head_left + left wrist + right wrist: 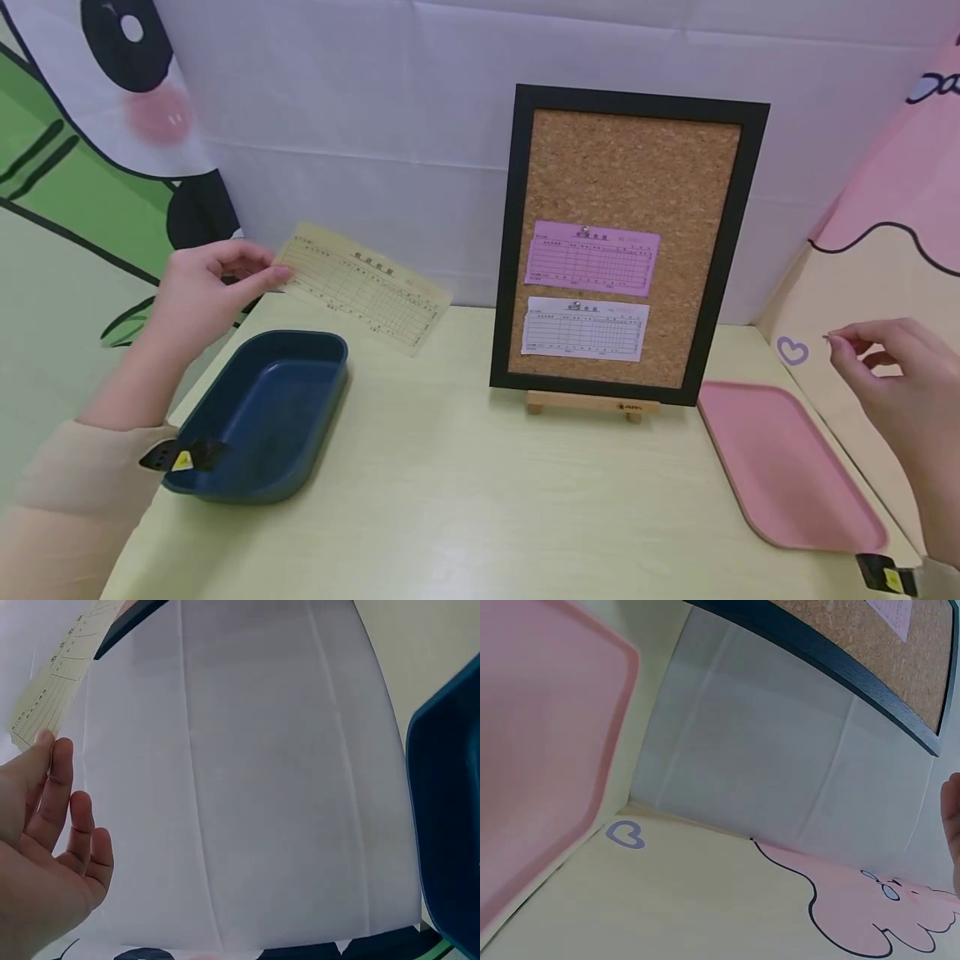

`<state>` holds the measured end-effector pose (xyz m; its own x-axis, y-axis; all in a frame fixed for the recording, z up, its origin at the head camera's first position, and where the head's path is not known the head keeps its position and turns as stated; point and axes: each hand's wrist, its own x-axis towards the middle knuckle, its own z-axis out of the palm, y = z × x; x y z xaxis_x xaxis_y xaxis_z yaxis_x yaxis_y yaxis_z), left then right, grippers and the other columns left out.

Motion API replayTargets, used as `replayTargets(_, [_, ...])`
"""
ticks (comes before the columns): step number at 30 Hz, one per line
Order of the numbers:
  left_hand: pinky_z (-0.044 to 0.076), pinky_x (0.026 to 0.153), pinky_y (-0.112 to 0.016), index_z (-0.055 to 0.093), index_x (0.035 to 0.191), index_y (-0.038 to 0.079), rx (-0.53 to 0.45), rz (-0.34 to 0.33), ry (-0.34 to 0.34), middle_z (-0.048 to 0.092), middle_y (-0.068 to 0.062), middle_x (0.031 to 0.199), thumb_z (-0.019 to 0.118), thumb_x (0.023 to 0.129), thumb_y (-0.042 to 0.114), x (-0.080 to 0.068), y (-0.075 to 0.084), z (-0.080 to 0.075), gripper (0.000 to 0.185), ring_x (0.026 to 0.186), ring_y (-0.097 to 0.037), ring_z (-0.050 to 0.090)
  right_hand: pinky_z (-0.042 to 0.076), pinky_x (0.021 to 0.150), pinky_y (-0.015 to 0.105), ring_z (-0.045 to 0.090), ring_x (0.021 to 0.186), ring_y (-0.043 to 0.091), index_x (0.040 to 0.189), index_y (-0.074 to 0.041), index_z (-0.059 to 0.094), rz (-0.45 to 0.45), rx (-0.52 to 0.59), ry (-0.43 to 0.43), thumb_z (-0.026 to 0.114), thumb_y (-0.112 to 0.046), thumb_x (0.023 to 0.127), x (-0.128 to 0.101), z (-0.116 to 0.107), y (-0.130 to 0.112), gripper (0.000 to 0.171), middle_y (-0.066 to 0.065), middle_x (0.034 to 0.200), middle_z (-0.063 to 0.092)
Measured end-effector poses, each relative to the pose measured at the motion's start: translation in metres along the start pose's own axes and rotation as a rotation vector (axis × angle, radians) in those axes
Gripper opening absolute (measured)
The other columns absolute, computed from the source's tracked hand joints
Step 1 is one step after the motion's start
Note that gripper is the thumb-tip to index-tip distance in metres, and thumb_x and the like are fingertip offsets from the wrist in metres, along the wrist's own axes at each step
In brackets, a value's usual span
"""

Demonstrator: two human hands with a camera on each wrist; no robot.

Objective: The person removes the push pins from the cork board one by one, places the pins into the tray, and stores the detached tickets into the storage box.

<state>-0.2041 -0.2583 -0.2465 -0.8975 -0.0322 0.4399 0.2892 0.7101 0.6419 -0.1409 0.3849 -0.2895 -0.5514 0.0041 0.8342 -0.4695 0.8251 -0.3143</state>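
My left hand pinches a yellow receipt slip by its left end, between thumb and forefinger, above the table behind the blue tray. The left wrist view shows the same slip rising from the fingertips. Off to the right, my right hand pinches a small pin, of which just the tip shows. A framed corkboard stands on a wooden easel between the hands. Pinned to it are a pink receipt slip and, below that, a white one.
A deep blue tray sits on the left of the table, nearest my left forearm. A shallow pink tray lies at the right edge, beside the corkboard's lower corner. Behind the table hangs a pale cloth with cartoon prints.
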Motion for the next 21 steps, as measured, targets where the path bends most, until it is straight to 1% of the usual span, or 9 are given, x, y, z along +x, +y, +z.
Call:
replayTargets(2, [0.036,0.056,-0.020,0.069,0.095,0.012,0.037,-0.015,-0.012,0.060,0.021,0.069,0.072,0.082,0.039,0.001,-0.007,-0.007,0.030,0.072,-0.002,0.050,0.037,0.071,0.000,0.048,0.082,-0.013,0.080,0.011,0.066,-0.004,0.017,0.001,0.065,0.010,0.077,-0.003,0.001,0.005,0.003,-0.031,0.088,0.053])
replayTargets(5, [0.034,0.057,-0.020,0.068,0.095,0.013,0.082,-0.012,-0.025,0.057,0.026,0.069,0.071,0.083,0.038,0.003,-0.019,-0.017,0.029,0.073,0.001,0.048,0.037,0.071,0.000,0.049,0.081,-0.013,0.080,0.010,0.067,-0.002,0.024,-0.009,0.064,0.011,0.077,-0.007,0.001,0.014,0.004,-0.031,0.088,0.054])
replayTargets(7, [0.033,0.056,-0.021,0.067,0.094,0.013,0.109,-0.015,-0.036,0.056,0.027,0.069,0.071,0.083,0.038,0.004,-0.027,-0.024,0.027,0.073,0.001,0.046,0.037,0.071,-0.001,0.048,0.081,-0.013,0.080,0.009,0.066,-0.008,0.015,-0.027,0.064,0.011,0.078,-0.009,0.001,0.019,0.003,-0.031,0.088,0.053])
replayTargets(9, [0.033,0.056,-0.021,0.067,0.094,0.012,0.128,-0.012,-0.051,0.057,0.025,0.068,0.070,0.084,0.037,0.006,-0.035,-0.029,0.027,0.072,0.000,0.045,0.037,0.071,-0.001,0.049,0.080,-0.013,0.080,0.009,0.066,-0.017,0.020,-0.039,0.064,0.010,0.078,-0.012,0.001,0.024,0.003,-0.030,0.088,0.054])
replayTargets(12, [0.032,0.051,-0.026,0.067,0.095,0.010,0.178,-0.019,-0.082,0.057,0.016,0.068,0.069,0.085,0.038,0.007,-0.045,-0.035,0.030,0.070,-0.006,0.042,0.038,0.071,0.000,0.050,0.079,-0.012,0.079,0.010,0.066,-0.029,0.042,-0.043,0.065,0.005,0.081,-0.014,0.002,0.029,0.005,-0.025,0.085,0.058])
replayTargets(15, [0.032,0.051,-0.026,0.068,0.096,0.008,0.227,0.004,-0.111,0.057,0.011,0.068,0.069,0.085,0.035,0.009,-0.054,-0.039,0.029,0.069,-0.004,0.042,0.038,0.071,0.000,0.050,0.079,-0.013,0.080,0.009,0.066,-0.027,0.044,-0.053,0.064,0.002,0.082,-0.017,0.002,0.033,0.008,-0.023,0.084,0.059])
replayTargets(17, [0.032,0.052,-0.024,0.069,0.095,0.008,0.259,0.030,-0.125,0.058,0.010,0.069,0.070,0.085,0.031,0.011,-0.062,-0.042,0.025,0.068,0.001,0.043,0.037,0.072,0.000,0.049,0.079,-0.015,0.080,0.009,0.066,-0.021,0.021,-0.064,0.064,0.001,0.083,-0.018,0.002,0.035,0.008,-0.026,0.084,0.057])
replayTargets(19, [0.033,0.054,-0.021,0.070,0.092,0.009,0.284,0.057,-0.140,0.060,0.009,0.071,0.071,0.085,0.027,0.012,-0.069,-0.043,0.019,0.067,0.007,0.044,0.036,0.073,-0.001,0.048,0.080,-0.016,0.081,0.009,0.066,-0.020,0.007,-0.071,0.065,0.004,0.081,-0.021,0.002,0.037,0.005,-0.030,0.085,0.053])
replayTargets(21, [0.035,0.055,-0.020,0.070,0.090,0.010,0.319,0.076,-0.160,0.062,0.006,0.074,0.071,0.085,0.025,0.014,-0.076,-0.044,0.015,0.066,0.010,0.044,0.035,0.073,-0.002,0.047,0.080,-0.018,0.082,0.009,0.066,-0.026,-0.010,-0.079,0.065,0.007,0.079,-0.023,0.003,0.040,0.003,-0.033,0.086,0.050])
